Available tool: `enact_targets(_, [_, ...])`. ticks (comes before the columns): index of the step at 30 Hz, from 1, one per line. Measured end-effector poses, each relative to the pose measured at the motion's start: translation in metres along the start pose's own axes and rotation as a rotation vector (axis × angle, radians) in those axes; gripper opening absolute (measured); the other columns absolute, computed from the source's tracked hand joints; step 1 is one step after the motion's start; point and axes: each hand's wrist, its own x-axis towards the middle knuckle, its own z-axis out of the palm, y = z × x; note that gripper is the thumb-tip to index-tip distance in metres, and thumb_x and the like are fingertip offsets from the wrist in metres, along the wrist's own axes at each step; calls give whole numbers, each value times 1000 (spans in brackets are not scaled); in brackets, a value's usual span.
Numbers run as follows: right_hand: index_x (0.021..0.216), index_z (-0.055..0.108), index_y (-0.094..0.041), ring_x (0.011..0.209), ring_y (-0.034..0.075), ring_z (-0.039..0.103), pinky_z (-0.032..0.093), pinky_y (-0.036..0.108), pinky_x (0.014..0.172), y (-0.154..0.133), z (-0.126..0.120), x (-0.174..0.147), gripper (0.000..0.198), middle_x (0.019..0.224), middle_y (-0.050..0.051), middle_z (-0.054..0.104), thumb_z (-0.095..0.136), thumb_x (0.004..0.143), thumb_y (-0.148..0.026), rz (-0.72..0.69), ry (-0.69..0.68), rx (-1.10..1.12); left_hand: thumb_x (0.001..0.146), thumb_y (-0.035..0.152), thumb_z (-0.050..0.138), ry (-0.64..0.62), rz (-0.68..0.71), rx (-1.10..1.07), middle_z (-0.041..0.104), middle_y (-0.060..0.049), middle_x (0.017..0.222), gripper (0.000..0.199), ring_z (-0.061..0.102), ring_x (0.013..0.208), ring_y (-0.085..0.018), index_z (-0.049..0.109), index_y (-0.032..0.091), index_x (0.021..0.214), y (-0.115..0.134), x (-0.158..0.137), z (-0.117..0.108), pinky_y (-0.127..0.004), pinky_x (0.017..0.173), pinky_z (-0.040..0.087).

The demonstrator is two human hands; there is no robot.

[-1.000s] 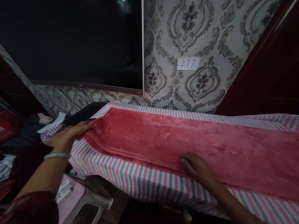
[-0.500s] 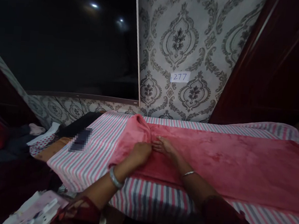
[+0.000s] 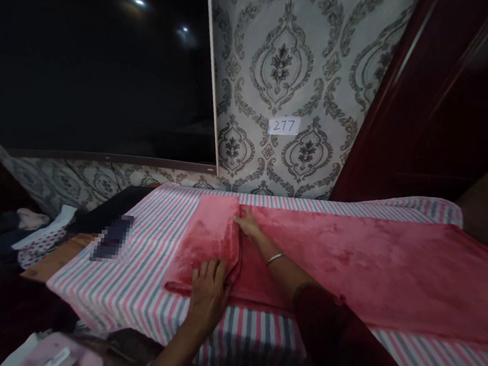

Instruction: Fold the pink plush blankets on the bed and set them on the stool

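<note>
No. 277, handwritten, blue ink, on wht paper label (image 3: 284, 126), on wallpaper (image 3: 280, 65), tiny mark (image 3: 210, 170) on TV frame (image 3: 159, 164) illeg.

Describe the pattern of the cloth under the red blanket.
The cloth has pink, grey and white stripes, clearest in the head view, left of the red blanket.

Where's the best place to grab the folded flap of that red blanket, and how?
Probably pinch its free edge from the right: the flap lies fairly flat, its open side facing right atop the red blanket. The right hand is at the edge's far part, the left hand by its near end.
</note>
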Motion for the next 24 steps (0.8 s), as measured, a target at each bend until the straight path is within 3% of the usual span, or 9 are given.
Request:
enact_targets(4, [142,53,-19,118,23,63,51,36,107,-12,18,1,71,135,6,66,59,73,-2,-53,104,-61,85,8,57,10,36,-60,69,-10,102,24,61,96,-28,64,19,105,2,7,-4,-42,83,47])
enact_targets(7, [142,56,-18,126,22,60,47,35,112,-30,15,2,72,142,5,62,49,73,2,-118,148,-85,84,5,52,75,103,-127,69,-10,106,32,61,101,-28,62,18,112,9,26,-14,-42,89,48])
enact_targets(9, [141,58,-20,137,19,53,37,31,119,-43,-1,1,69,148,1,59,47,76,1,-195,181,-94,84,5,52,111,141,-173,68,-11,112,35,60,107,-28,61,18,116,20,39,-20,-42,93,48])
enact_targets(12, [140,61,-23,144,17,46,28,31,125,-51,-46,-8,67,151,0,56,50,78,-1,-323,251,-201,85,7,54,80,202,-241,67,-12,117,33,59,111,-29,61,18,116,47,54,-20,-43,96,47])
enact_targets(17, [142,60,-17,141,25,50,31,44,124,-21,-114,-37,70,147,10,59,54,74,-3,-199,324,-372,84,6,56,-180,269,-300,69,-7,104,24,61,93,-25,64,20,101,93,47,3,-40,82,50])
enact_targets(20, [144,58,-14,138,27,54,33,47,123,-1,-127,-44,68,146,12,60,59,76,-9,-170,315,-361,83,5,56,-221,295,-286,68,-7,107,26,61,95,-25,64,20,103,105,37,14,-41,82,50])
enact_targets(24, [143,59,-20,137,24,54,35,44,122,3,-129,-34,68,147,7,60,64,75,-15,-194,283,-312,88,8,54,-176,300,-297,67,-10,119,28,60,102,-25,64,20,111,107,37,9,-42,86,51])
